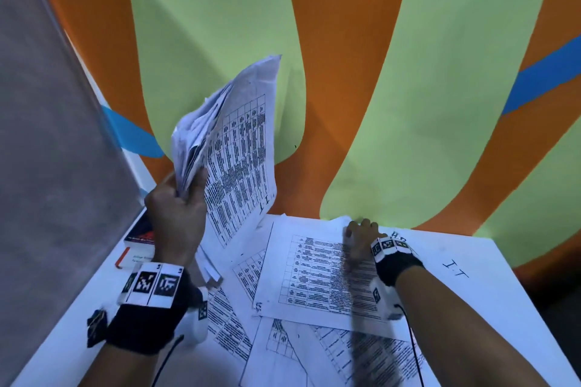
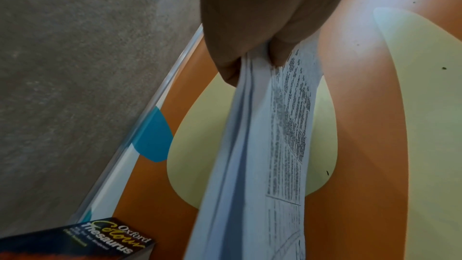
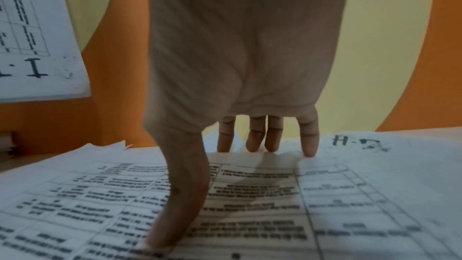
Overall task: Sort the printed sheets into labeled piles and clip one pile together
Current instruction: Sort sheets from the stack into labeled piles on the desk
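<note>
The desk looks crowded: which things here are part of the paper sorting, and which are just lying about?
Part of the job:
- bundle of sheets, gripped by the left hand
- top printed sheet, under the right hand
- loose sheets spread nearer the person
- handwritten I.T label
- black binder clips

Just lying about:
- thesaurus at the desk's far left

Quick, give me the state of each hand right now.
Left hand: closed in a grip on a bundle of printed sheets, raised.
Right hand: open, fingers straight, pressing the top sheet on the table.
</note>
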Action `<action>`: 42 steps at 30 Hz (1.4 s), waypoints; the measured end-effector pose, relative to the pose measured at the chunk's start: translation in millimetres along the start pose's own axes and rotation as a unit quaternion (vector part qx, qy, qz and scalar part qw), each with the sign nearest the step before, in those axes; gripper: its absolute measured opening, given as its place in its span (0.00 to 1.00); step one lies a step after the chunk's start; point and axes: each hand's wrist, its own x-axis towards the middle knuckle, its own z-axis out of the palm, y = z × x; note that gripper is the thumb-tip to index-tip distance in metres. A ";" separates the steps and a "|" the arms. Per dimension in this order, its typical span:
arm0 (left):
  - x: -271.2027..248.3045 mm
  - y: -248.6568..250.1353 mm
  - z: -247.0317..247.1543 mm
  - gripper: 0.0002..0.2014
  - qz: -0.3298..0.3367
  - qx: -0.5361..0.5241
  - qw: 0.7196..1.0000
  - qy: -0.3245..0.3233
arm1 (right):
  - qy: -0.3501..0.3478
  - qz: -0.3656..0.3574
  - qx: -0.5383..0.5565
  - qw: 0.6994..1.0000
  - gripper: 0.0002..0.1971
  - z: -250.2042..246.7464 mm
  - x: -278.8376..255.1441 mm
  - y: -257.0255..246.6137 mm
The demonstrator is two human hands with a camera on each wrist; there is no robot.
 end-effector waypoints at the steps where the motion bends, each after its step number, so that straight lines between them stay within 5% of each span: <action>1: -1.1 0.2 0.6 0.14 0.003 0.001 1.000 -0.004 | -0.006 0.007 0.008 1.000 0.33 -0.2 1.0 1.1; 4: -3.5 2.2 0.2 0.12 0.003 -0.008 1.000 -0.014 | 0.011 0.007 -0.002 1.000 0.21 6.8 10.2 3.0; 6: -3.7 2.5 -1.3 0.11 0.005 -0.010 1.000 -0.022 | 0.108 -0.008 -0.047 0.993 0.06 15.9 22.4 6.0; 8: -3.5 2.6 -2.1 0.10 0.004 -0.011 1.000 -0.024 | 0.070 0.013 -0.015 0.997 0.10 20.8 39.2 9.1; 10: -3.8 2.2 -1.9 0.10 0.005 -0.011 1.000 -0.021 | 0.221 -0.083 -0.032 0.971 0.14 32.1 49.0 5.9; 13: -4.6 0.4 -1.5 0.07 -0.008 -0.027 0.999 -0.023 | 0.092 -0.056 -0.050 0.993 0.14 17.9 20.5 -8.8; 16: -5.0 -3.6 -3.8 0.04 -0.008 -0.031 0.999 -0.022 | -0.002 -0.114 -0.082 0.990 0.16 2.2 14.3 -4.8; 21: -4.4 -8.2 -7.2 0.04 0.006 -0.027 0.999 -0.020 | -0.031 -0.139 -0.158 0.977 0.21 -3.2 10.2 -10.6; 24: -4.6 -8.2 -9.8 0.11 0.018 -0.026 0.999 -0.028 | -0.031 -0.120 -0.147 0.981 0.15 -3.9 8.7 -12.0; 27: -3.3 -8.2 -13.1 0.11 0.007 -0.030 0.999 -0.020 | -0.045 -0.098 -0.108 0.988 0.25 -6.0 8.6 -11.1; 29: -2.4 -8.5 -14.0 0.11 0.006 -0.028 0.999 -0.019 | -0.014 -0.120 -0.116 0.986 0.29 -9.1 6.3 -7.2; 33: -4.0 -9.8 -11.2 0.11 0.003 -0.028 0.999 -0.017 | 0.102 -0.186 -0.074 0.974 0.18 -10.2 -14.0 8.1; 36: -6.2 -10.2 -7.4 0.10 0.008 -0.027 0.999 -0.021 | 0.139 -0.219 0.056 0.964 0.10 -25.8 -39.6 19.7; 42: -6.5 -8.3 -3.2 0.12 -0.016 -0.022 1.000 -0.016 | 0.236 -0.187 0.234 0.924 0.04 -129.1 -89.5 61.2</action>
